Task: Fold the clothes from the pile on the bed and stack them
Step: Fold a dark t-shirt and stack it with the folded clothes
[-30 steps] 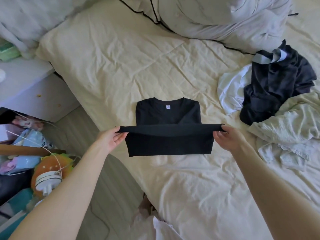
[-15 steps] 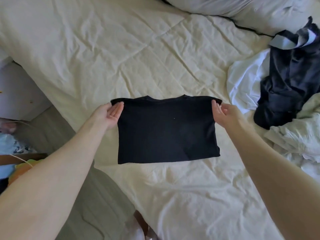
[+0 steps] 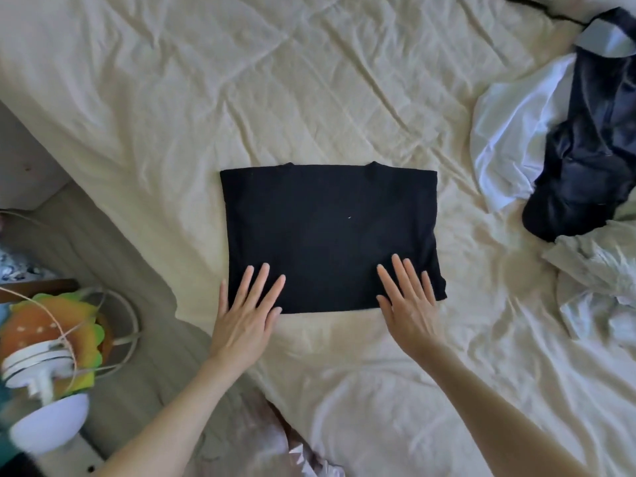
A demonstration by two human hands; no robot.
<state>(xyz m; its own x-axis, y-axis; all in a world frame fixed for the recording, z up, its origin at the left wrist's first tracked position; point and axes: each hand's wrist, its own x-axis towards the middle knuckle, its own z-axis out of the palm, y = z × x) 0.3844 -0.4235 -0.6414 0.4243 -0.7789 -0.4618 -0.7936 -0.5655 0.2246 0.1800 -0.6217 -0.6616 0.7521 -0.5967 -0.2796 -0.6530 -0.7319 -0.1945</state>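
Observation:
A black T-shirt (image 3: 327, 232), folded into a flat rectangle, lies in the middle of the cream bed sheet (image 3: 241, 80). My left hand (image 3: 246, 315) lies flat with straight fingers on the shirt's near left corner. My right hand (image 3: 409, 301) lies flat the same way on the near right corner. At the right edge sits the unfolded pile: a dark navy garment (image 3: 592, 160) on top of a white one (image 3: 509, 132), with a pale crumpled garment (image 3: 595, 280) below them.
The bed's left edge runs diagonally down to the floor (image 3: 113, 270). A burger-shaped plush toy (image 3: 51, 335), a white lamp-like object (image 3: 41, 373) with cables and a pale cabinet (image 3: 20, 166) stand on the left beside the bed.
Both hands carried the shirt's lower half up over its collar half, let go of the top corners, and moved back to lie flat on the near edge. The camera tilted down.

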